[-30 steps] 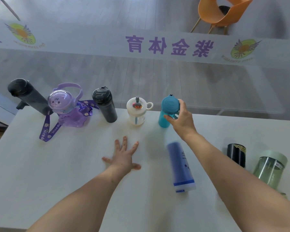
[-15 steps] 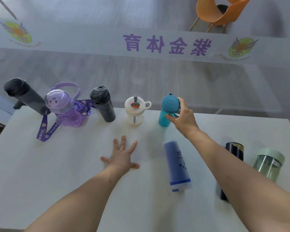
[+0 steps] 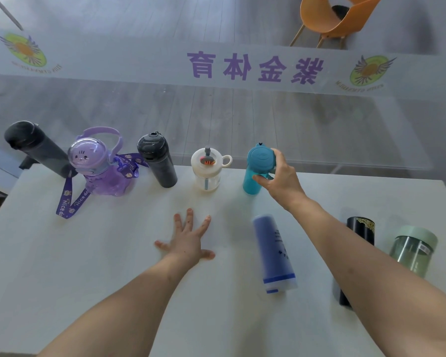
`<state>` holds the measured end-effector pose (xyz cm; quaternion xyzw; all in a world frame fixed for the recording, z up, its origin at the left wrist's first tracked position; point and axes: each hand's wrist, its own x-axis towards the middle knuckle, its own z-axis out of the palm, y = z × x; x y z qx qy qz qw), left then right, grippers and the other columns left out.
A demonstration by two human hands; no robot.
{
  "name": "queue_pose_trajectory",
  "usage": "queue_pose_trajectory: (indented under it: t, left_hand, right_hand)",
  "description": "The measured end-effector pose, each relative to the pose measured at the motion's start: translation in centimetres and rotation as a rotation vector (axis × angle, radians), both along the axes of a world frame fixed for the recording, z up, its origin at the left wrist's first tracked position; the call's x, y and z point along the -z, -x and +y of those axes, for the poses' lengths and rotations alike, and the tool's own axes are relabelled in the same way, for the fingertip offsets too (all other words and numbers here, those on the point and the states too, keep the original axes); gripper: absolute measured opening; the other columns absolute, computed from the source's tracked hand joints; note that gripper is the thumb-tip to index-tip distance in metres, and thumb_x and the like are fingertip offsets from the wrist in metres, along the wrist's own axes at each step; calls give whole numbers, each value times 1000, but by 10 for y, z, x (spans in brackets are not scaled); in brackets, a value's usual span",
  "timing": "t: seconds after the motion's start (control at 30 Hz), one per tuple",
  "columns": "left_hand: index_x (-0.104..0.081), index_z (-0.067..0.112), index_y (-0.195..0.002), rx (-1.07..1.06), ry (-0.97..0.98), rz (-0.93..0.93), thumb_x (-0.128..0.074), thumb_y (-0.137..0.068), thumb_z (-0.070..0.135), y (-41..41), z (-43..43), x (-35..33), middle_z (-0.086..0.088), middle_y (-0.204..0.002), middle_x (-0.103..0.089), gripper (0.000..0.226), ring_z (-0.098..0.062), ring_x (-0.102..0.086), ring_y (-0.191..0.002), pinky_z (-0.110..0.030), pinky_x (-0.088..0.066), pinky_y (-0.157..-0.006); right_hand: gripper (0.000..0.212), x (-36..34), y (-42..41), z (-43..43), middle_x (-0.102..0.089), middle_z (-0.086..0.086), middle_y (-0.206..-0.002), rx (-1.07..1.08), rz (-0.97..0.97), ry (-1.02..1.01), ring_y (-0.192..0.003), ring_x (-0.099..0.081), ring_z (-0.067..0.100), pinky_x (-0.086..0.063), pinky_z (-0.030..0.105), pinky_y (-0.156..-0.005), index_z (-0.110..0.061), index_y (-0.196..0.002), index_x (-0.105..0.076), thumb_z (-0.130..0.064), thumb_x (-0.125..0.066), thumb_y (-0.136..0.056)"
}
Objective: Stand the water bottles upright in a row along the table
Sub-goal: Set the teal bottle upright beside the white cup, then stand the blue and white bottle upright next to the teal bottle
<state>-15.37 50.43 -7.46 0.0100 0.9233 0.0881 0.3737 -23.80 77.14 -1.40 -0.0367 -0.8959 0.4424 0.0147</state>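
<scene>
Five bottles stand along the far edge of the white table: a dark grey flask at the left end, a purple cartoon-faced bottle with a printed strap, a black flip-top bottle, a small clear cup-bottle with a white lid, and a teal bottle. The person's right hand is wrapped around the teal bottle near its cap, thumb on the near side and fingers curled over the far side, with the bottle's base on the table at the row's right end; I'd judge it is just being settled into place. The left hand lies flat on the table with fingers spread, holding nothing. What matters next, I think, is the frosted blue bottle, lying on its side just below the right wrist. Its long axis runs roughly away from the person, the banded end toward them and the other end pointing up toward the row. It sits between the two forearms, but closer to the right one. Further right, a black bottle with gold trim is partly hidden by that arm, and a clear bottle with a pale green lid lies beyond it; both look still unsorted.
</scene>
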Motion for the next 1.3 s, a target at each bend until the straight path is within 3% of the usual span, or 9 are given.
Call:
queue_pose_trajectory:
  t: [0.23,0.43,0.57,0.67,0.83,0.93,1.0,1.13,1.3]
  left_hand:
    - [14,62,-151,7,5,1,-73,-84,61,-1,-1,1,10,-162,38,111,-28,35,-149,-88,-17,-101]
    - [14,63,-151,10,8,8,-73,-84,62,-1,-3,4,11,-162,38,110,-27,35,-149,-87,-19,-100]
    - [14,64,-150,3,6,14,-73,-84,62,-1,-4,6,11,-162,38,110,-27,36,-149,-88,-18,-100]
    - [16,64,-150,7,4,11,-73,-84,62,-1,-5,7,11,-161,39,111,-27,36,-149,-88,-18,-99]
    - [17,62,-150,16,16,13,-73,-84,62,-1,-3,5,9,-161,39,111,-28,35,-149,-88,-19,-99]
    - [17,59,-152,30,20,19,-72,-84,62,-1,-3,4,8,-162,39,112,-30,34,-150,-88,-19,-100]
    - [17,59,-152,43,33,20,-70,-85,64,-2,-4,2,7,-162,38,111,-30,32,-151,-87,-21,-101]
    - [9,57,-155,54,41,28,-67,-89,62,-8,-4,-4,6,-166,30,100,-31,24,-154,-81,-26,-105]
    - [-4,55,-158,62,2,12,-64,-94,55,-27,10,-15,3,-168,23,87,-32,20,-154,-73,-29,-110]
  right_hand:
    - [81,3,1,1,-56,3,-135,1,-27,1,-124,-58,23,-55,44,-103,-19,-150,-35,-18,-83,-85]
    - [113,5,-13,6,-40,5,-160,54,-149,-40,-143,-44,27,-42,50,-115,-27,-162,-6,-31,-86,-82]
    - [66,-3,-79,7,-49,2,-146,92,-109,-97,-131,-52,21,-46,40,-110,-19,-148,-43,-28,-76,-91]
    - [56,5,-141,0,-51,-7,-140,46,-193,-216,-124,-54,15,-50,32,-98,-27,-139,-48,-43,-72,-91]
    - [96,29,-206,-13,-34,-13,-142,29,-443,-338,-121,-54,15,-51,34,-87,-53,-153,-14,-64,-69,-75]
    - [109,35,-220,-22,-31,-6,-125,64,-488,-338,-100,-59,20,-52,33,-78,-65,-150,7,-55,-71,-74]
    - [108,31,-220,-26,-33,-2,-116,110,-481,-294,-88,-59,21,-55,34,-82,-65,-151,4,-45,-72,-76]
    - [87,6,-209,-18,-33,-1,-119,279,-331,-240,-92,-61,25,-50,30,-80,-46,-142,-28,-40,-78,-71]
    - [82,-24,-186,10,-45,3,-128,391,-93,-199,-105,-54,22,-53,38,-92,-35,-138,-33,-38,-83,-74]
